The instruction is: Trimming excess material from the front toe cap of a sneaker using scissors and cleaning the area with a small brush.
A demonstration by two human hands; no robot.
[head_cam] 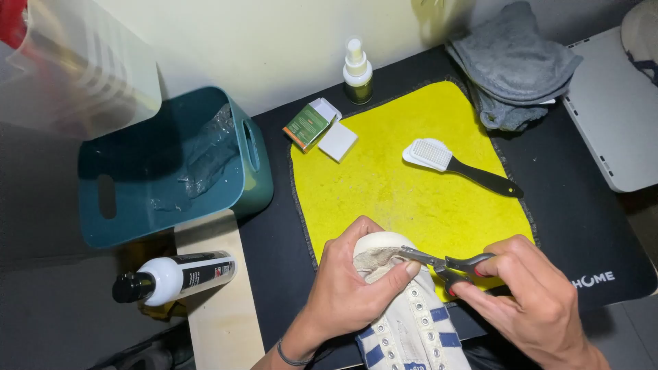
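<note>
Head camera looks down on a white sneaker with blue stripes, its toe on the near edge of a yellow cloth. Left hand is clamped round the toe; right hand has its fingers closed on small scissors — tips touching the toe. Farther across the cloth lies a black-handled brush; beyond its far-left corner — a white eraser block, green box, spray bottle.
</note>
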